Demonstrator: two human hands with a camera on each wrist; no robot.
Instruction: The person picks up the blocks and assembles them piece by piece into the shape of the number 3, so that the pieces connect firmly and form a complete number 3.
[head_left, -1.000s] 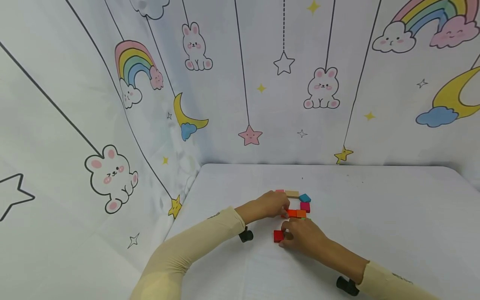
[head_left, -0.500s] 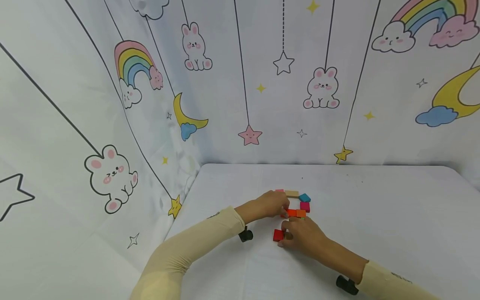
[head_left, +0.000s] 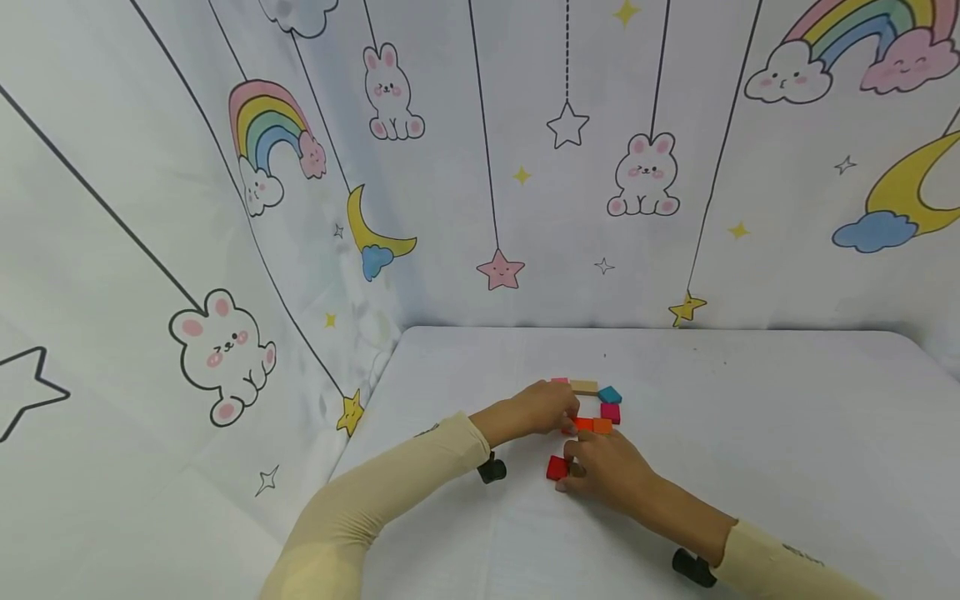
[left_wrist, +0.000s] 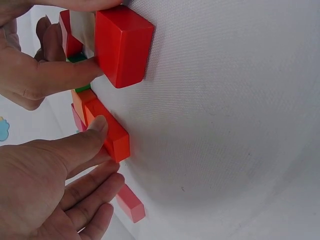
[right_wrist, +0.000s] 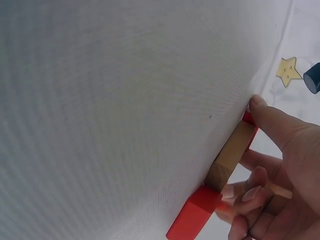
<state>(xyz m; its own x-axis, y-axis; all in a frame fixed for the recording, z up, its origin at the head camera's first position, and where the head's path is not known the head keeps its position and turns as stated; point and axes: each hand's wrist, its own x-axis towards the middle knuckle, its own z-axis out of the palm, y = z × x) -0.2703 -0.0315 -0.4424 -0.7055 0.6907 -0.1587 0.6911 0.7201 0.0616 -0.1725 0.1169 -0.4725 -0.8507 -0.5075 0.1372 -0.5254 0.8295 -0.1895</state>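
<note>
In the head view my left hand [head_left: 540, 408] reaches a row of coloured blocks; the left wrist view shows its thumb and forefinger pinching an orange-red block [left_wrist: 112, 132] at the row's end. Nearer to me, my right hand [head_left: 611, 471] holds a red block [head_left: 557, 468] between thumb and forefinger. A natural wood block [right_wrist: 232, 152] lies beside that red block, partly behind the right fingers. Another red block [right_wrist: 192, 215] sits at the wood block's other end in the right wrist view. A green block [left_wrist: 79, 59] is mostly hidden behind the right forefinger.
Beyond the hands, an orange block [head_left: 602, 426], a crimson block [head_left: 611, 413], a blue block [head_left: 610, 394] and a tan block [head_left: 584, 387] form a curve. A pink block [left_wrist: 131, 204] lies past the left fingers. White cloth [head_left: 750, 433] covers the table.
My right hand has shifted slightly away from me, and the red block in it has turned a little. The green edge near its knuckles has gone out of sight. My left hand stays put.
</note>
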